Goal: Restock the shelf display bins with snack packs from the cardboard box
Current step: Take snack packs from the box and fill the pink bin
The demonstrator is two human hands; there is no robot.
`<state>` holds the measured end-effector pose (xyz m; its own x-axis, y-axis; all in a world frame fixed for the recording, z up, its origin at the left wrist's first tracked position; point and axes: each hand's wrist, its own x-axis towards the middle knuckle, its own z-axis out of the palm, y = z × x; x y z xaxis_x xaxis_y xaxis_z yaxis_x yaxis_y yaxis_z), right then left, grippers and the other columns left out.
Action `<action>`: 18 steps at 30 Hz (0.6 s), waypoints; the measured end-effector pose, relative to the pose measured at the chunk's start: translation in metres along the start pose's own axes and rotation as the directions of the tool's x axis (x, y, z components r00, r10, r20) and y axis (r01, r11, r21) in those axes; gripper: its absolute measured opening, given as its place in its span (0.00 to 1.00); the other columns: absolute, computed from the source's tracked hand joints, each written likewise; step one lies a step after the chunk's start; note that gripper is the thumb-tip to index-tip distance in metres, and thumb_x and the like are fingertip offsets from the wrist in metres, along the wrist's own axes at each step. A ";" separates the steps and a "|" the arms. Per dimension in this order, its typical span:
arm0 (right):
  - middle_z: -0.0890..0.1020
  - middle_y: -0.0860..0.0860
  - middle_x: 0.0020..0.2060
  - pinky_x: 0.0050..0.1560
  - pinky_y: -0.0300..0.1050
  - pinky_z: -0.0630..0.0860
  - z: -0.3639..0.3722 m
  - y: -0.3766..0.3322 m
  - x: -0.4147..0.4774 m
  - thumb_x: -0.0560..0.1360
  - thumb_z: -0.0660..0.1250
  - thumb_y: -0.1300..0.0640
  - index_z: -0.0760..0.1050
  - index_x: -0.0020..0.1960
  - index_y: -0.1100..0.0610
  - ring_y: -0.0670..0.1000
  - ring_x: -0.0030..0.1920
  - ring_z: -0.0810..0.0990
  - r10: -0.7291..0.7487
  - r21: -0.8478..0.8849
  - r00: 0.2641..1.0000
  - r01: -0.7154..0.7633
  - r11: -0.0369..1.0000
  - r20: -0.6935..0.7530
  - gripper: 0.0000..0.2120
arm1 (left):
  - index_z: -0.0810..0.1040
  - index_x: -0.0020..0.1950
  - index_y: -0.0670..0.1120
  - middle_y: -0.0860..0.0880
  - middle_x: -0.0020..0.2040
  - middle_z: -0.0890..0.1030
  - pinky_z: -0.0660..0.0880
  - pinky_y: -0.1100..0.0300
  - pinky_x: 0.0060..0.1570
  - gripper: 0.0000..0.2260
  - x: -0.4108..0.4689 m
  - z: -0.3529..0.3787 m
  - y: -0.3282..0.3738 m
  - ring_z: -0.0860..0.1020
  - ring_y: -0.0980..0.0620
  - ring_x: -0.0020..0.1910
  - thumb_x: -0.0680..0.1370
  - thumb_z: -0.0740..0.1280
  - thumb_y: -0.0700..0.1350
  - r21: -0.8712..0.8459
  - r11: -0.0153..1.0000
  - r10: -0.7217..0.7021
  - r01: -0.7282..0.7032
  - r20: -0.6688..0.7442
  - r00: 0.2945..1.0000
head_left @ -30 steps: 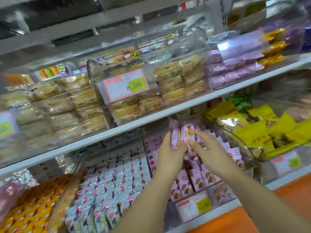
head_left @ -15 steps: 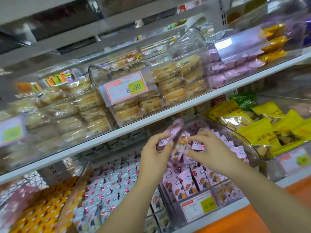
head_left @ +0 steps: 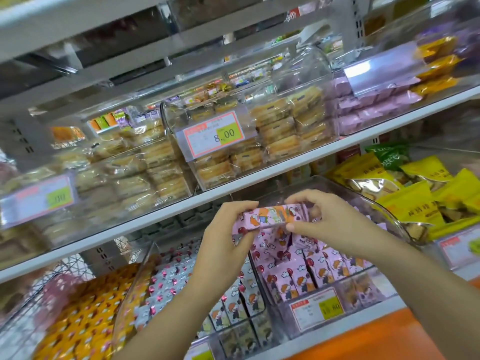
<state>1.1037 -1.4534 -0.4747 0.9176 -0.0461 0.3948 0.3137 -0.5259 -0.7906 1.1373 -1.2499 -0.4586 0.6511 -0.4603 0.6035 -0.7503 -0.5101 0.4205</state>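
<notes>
the white shelf [head_left: 259, 189] fills the view with 2 levels. the upper level carries clear bins of wrapped cakes [head_left: 285, 126] behind a price tag [head_left: 213, 136], and the lower level carries the bins for this task. on the lower level the yellow bags [head_left: 415, 203] stand at the right and a bin of white packs [head_left: 168, 287] is at the left. between them is the clear display bin [head_left: 384, 214], where the pink snack packs [head_left: 293, 274] stand in rows up to the front wall. the cardboard box is not in view. both hands are above this bin. the left hand [head_left: 226, 235] grips the left end of a pink pack [head_left: 270, 216] with curled fingers and thumb, and the right hand [head_left: 327, 216] pinches the right end in the same way. it may be more than 1 pack pressed together; i cannot tell. 1 second ago the hands held packs upright near the shelf edge. 0.5 second ago the left hand held a pack tilted while the right hand reached into the rows. now the pack lies level between the 2 hands, just above the rows and not touching them. i think the person is turning it to make it fit in the space that is left. the bin looks nearly full, so this bin is probably close to done. the next move, i judge, needs a slow lowering, because the standing rows can fall over easily.
</notes>
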 end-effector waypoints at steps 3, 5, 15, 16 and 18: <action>0.76 0.41 0.43 0.30 0.27 0.68 -0.005 -0.002 -0.006 0.71 0.73 0.51 0.75 0.53 0.46 0.30 0.33 0.73 -0.014 -0.055 1.000 0.014 0.998 0.003 0.13 | 0.67 0.59 0.68 0.67 0.61 0.71 0.73 0.60 0.59 0.19 -0.002 -0.001 0.005 0.72 0.64 0.61 0.75 0.69 0.50 -0.086 0.993 -0.079 0.082 0.034 0.996; 0.75 0.42 0.40 0.27 0.28 0.67 -0.003 -0.004 -0.012 0.71 0.74 0.53 0.75 0.51 0.49 0.29 0.30 0.72 -0.014 -0.063 1.000 0.015 0.998 0.006 0.11 | 0.66 0.61 0.68 0.64 0.65 0.71 0.73 0.61 0.60 0.22 -0.004 -0.002 0.011 0.72 0.64 0.62 0.69 0.68 0.58 -0.219 0.957 -0.189 0.193 0.038 0.981; 0.78 0.45 0.59 0.55 0.44 0.75 0.033 0.014 -0.019 0.75 0.67 0.48 0.72 0.65 0.46 0.47 0.57 0.77 0.053 -0.461 0.981 0.041 0.886 0.188 0.19 | 0.74 0.59 0.55 0.57 0.46 0.82 0.74 0.70 0.41 0.14 -0.012 -0.008 0.015 0.81 0.61 0.44 0.76 0.70 0.43 -0.291 0.896 -0.339 0.337 0.043 0.940; 0.78 0.46 0.60 0.54 0.47 0.75 0.037 0.015 -0.021 0.76 0.67 0.49 0.72 0.66 0.46 0.49 0.57 0.77 0.047 -0.501 0.981 0.055 0.864 0.189 0.19 | 0.75 0.59 0.55 0.55 0.46 0.83 0.75 0.68 0.43 0.14 -0.014 -0.007 0.013 0.81 0.60 0.45 0.75 0.70 0.44 -0.268 0.900 -0.338 0.343 0.065 0.939; 0.79 0.48 0.58 0.46 0.44 0.73 0.047 0.016 -0.023 0.76 0.66 0.47 0.72 0.66 0.46 0.53 0.55 0.78 0.029 -0.606 0.977 0.108 0.788 0.212 0.19 | 0.76 0.55 0.59 0.56 0.47 0.83 0.77 0.62 0.49 0.13 -0.016 -0.001 0.009 0.80 0.56 0.49 0.75 0.71 0.45 -0.222 0.909 -0.341 0.352 0.087 0.936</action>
<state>1.0993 -1.4204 -0.5184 0.9572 0.1193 0.2636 0.1983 -0.9340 -0.2974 1.1202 -1.2459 -0.4640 0.8754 -0.3202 0.3622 -0.4783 -0.4644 0.7454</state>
